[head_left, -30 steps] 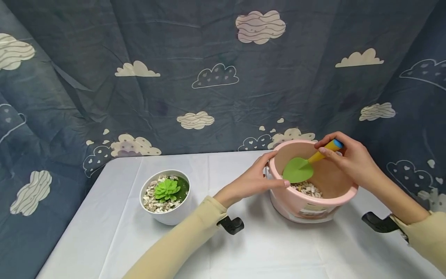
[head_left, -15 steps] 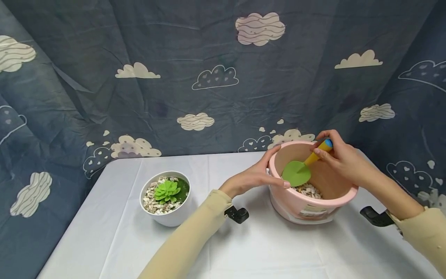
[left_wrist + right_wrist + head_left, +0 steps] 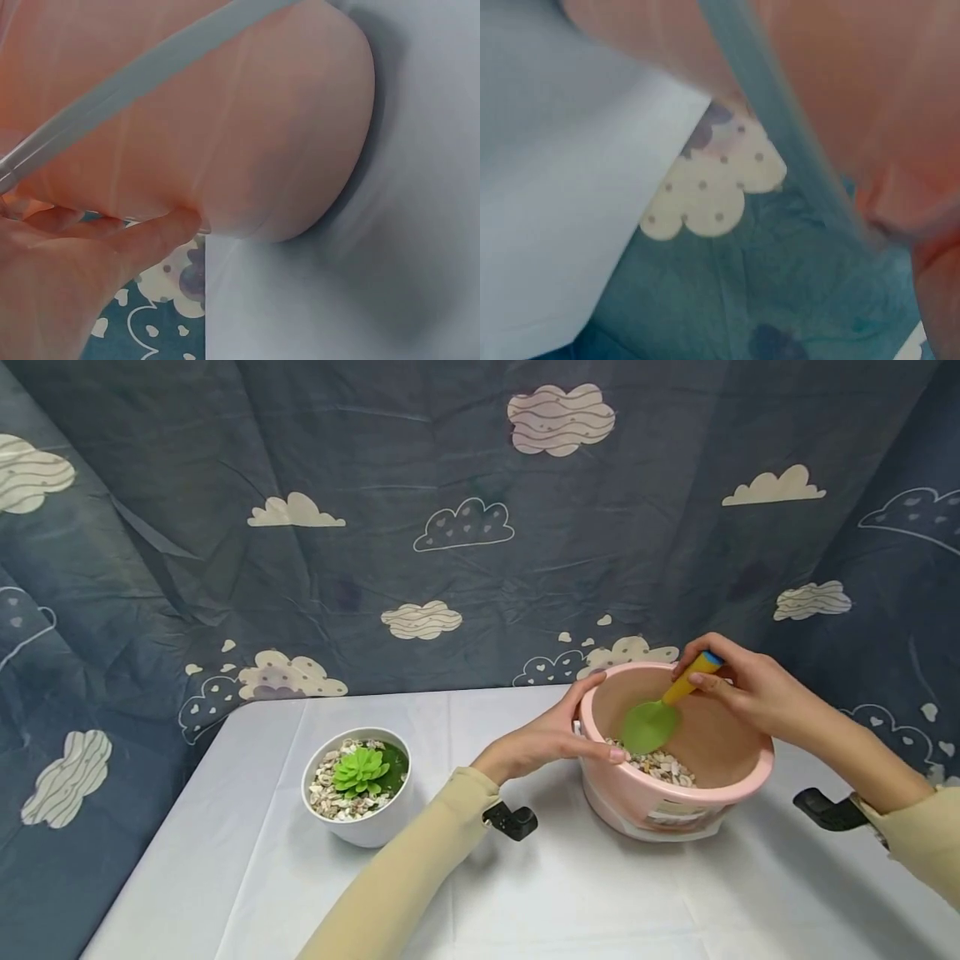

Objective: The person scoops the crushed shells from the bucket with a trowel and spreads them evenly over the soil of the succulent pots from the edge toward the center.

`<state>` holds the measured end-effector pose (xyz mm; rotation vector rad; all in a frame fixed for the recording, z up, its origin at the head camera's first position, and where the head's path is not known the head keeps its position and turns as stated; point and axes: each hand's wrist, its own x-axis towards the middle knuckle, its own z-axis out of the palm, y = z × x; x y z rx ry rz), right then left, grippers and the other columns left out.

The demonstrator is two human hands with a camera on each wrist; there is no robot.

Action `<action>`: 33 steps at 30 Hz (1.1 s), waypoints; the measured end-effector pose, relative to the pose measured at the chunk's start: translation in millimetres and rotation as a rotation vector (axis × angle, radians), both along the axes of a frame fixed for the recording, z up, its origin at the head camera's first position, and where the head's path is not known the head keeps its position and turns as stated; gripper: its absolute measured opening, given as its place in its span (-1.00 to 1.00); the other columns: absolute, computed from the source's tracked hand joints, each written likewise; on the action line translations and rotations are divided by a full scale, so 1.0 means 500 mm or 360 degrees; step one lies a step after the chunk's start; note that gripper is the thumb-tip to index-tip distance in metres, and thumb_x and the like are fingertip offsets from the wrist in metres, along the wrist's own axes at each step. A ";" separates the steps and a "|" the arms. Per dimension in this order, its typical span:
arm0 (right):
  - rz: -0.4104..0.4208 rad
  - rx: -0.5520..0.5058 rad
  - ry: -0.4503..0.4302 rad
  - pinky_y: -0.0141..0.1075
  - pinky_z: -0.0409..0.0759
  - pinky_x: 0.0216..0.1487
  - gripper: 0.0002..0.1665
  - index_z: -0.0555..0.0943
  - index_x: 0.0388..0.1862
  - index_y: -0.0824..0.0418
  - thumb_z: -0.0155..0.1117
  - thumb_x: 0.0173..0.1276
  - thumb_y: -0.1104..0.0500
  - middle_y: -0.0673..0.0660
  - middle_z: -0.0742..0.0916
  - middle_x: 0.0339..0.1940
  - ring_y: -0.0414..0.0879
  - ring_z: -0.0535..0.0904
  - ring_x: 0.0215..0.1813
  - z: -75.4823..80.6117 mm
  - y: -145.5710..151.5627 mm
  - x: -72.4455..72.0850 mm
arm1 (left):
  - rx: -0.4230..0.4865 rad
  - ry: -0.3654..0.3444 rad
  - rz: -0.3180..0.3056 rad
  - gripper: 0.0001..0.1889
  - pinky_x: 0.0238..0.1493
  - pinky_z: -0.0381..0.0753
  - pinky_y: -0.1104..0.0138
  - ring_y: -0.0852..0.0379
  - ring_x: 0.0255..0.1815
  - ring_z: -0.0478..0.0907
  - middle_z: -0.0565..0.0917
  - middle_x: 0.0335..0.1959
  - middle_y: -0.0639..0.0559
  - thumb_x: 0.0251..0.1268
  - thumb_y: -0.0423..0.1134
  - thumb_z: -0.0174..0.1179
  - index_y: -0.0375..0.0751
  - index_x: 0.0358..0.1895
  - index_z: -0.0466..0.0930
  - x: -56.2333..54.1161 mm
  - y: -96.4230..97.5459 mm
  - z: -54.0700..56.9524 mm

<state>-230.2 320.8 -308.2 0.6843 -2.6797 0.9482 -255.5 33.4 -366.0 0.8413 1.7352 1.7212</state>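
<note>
A pink bucket (image 3: 637,802) stands on the white table with a layer of small pale pebbles (image 3: 663,767) inside. My left hand (image 3: 543,743) holds its left side, thumb along the near rim and fingers round the far side; in the left wrist view those fingers (image 3: 161,232) touch the bucket wall. Between thumb and fingers, my right hand (image 3: 750,685) grips the yellow, blue-tipped handle of a toy shovel (image 3: 651,727). The green blade is inside the bucket, tilted down at the pebbles. The right wrist view shows mostly the bucket's outside and its grey handle (image 3: 780,112).
To the left stands a white bowl-shaped pot (image 3: 367,835) with pebbles, a bright green succulent (image 3: 360,770) and a dark green patch. A dark blue cloth (image 3: 465,577) with cloud prints hangs behind the table (image 3: 570,902) and along both sides.
The shovel blade first dips slightly and stays left, then shifts right and tilts to a steeper angle. My right hand moves left, then back right. My left hand stays at the bucket.
</note>
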 end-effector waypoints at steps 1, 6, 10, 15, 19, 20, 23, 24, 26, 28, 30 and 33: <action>0.0020 0.0015 -0.0038 -0.51 0.60 -0.22 -0.63 0.51 0.04 0.18 0.25 0.31 0.46 0.10 0.66 -0.07 -0.18 0.62 -0.18 0.003 0.003 0.001 | 0.0007 -0.0003 0.0001 0.07 0.28 0.25 0.40 0.21 0.44 0.14 0.10 0.47 0.25 0.06 -0.31 0.43 0.31 0.56 -0.09 0.000 0.000 0.000; 0.0122 0.0045 -0.0198 -0.41 0.65 -0.22 -0.70 0.45 0.01 0.22 0.18 0.37 0.45 0.13 0.67 -0.11 -0.15 0.65 -0.16 0.017 0.018 0.005 | 0.0039 -0.0015 -0.0002 0.07 0.28 0.24 0.41 0.19 0.45 0.13 0.10 0.49 0.24 0.06 -0.36 0.42 0.29 0.56 -0.07 0.001 0.000 0.000; 0.0229 0.0057 -0.0307 -0.36 0.66 -0.18 -0.77 0.42 0.01 0.23 0.14 0.43 0.40 0.18 0.69 -0.12 -0.13 0.64 -0.12 0.026 0.021 0.003 | 0.0053 -0.0016 -0.0004 0.08 0.29 0.24 0.40 0.15 0.46 0.13 0.12 0.49 0.20 0.06 -0.38 0.41 0.28 0.56 -0.07 0.001 -0.001 0.000; 0.0303 -0.0059 -0.0611 -0.15 0.69 -0.20 -0.79 0.38 0.00 0.27 0.12 0.45 0.39 0.32 0.62 -0.10 0.02 0.62 -0.09 0.030 0.012 -0.004 | 0.0057 -0.0009 -0.0005 0.08 0.28 0.26 0.40 0.12 0.46 0.13 0.14 0.48 0.16 0.05 -0.37 0.41 0.26 0.56 -0.08 0.003 -0.002 0.000; 0.0267 -0.0102 -0.0704 -0.08 0.69 -0.24 -0.77 0.36 -0.01 0.30 0.12 0.43 0.42 0.34 0.57 -0.10 0.08 0.60 -0.09 0.031 0.007 -0.008 | 0.0063 -0.0006 -0.0004 0.07 0.28 0.25 0.40 0.12 0.46 0.13 0.14 0.48 0.17 0.05 -0.36 0.41 0.25 0.56 -0.07 0.004 -0.001 -0.001; 0.0264 -0.0104 -0.0713 -0.08 0.69 -0.23 -0.77 0.36 0.00 0.30 0.12 0.44 0.42 0.34 0.57 -0.10 0.08 0.60 -0.08 0.030 0.006 -0.009 | 0.0065 -0.0010 -0.0005 0.07 0.28 0.25 0.40 0.12 0.47 0.13 0.14 0.48 0.18 0.05 -0.37 0.42 0.25 0.56 -0.07 0.005 0.000 -0.001; 0.0252 -0.0092 -0.0730 -0.08 0.69 -0.22 -0.77 0.35 0.01 0.30 0.12 0.45 0.38 0.34 0.55 -0.10 0.12 0.59 -0.08 0.029 0.002 -0.011 | 0.0069 -0.0013 -0.0002 0.07 0.28 0.26 0.42 0.12 0.46 0.14 0.15 0.48 0.17 0.05 -0.38 0.42 0.25 0.56 -0.07 0.005 0.001 -0.003; 0.0241 -0.0090 -0.0730 -0.08 0.69 -0.22 -0.77 0.35 0.01 0.30 0.12 0.46 0.36 0.34 0.56 -0.10 0.13 0.59 -0.09 0.029 0.001 -0.011 | 0.0074 -0.0012 -0.0003 0.07 0.28 0.26 0.42 0.12 0.45 0.15 0.16 0.48 0.16 0.05 -0.38 0.42 0.25 0.56 -0.07 0.005 0.002 -0.003; 0.0211 -0.0088 -0.0718 -0.08 0.69 -0.24 -0.77 0.35 0.02 0.30 0.13 0.46 0.35 0.34 0.56 -0.11 0.15 0.59 -0.09 0.028 -0.003 -0.012 | 0.0084 -0.0004 -0.0004 0.07 0.28 0.28 0.42 0.10 0.45 0.16 0.17 0.47 0.13 0.05 -0.39 0.42 0.25 0.55 -0.06 0.003 0.003 -0.005; 0.0177 -0.0098 -0.0710 -0.07 0.69 -0.25 -0.77 0.35 0.02 0.30 0.12 0.46 0.36 0.34 0.56 -0.11 0.18 0.59 -0.09 0.026 -0.008 -0.012 | 0.0084 0.0006 -0.0001 0.07 0.28 0.28 0.42 0.08 0.44 0.17 0.19 0.47 0.10 0.05 -0.38 0.42 0.26 0.55 -0.06 0.002 0.003 -0.006; 0.0149 -0.0113 -0.0699 -0.06 0.69 -0.26 -0.76 0.35 0.03 0.31 0.13 0.45 0.38 0.35 0.55 -0.10 0.20 0.59 -0.08 0.023 -0.013 -0.012 | 0.0070 0.0011 0.0003 0.07 0.27 0.29 0.41 0.07 0.44 0.17 0.20 0.46 0.09 0.05 -0.37 0.43 0.27 0.55 -0.06 0.002 0.003 -0.006; 0.0128 -0.0120 -0.0707 -0.05 0.69 -0.27 -0.71 0.34 0.07 0.32 0.14 0.44 0.37 0.35 0.54 -0.08 0.20 0.60 -0.06 0.013 -0.022 -0.011 | 0.0047 0.0014 0.0014 0.07 0.26 0.30 0.41 0.06 0.44 0.18 0.22 0.45 0.08 0.05 -0.36 0.43 0.27 0.55 -0.06 0.001 0.001 -0.006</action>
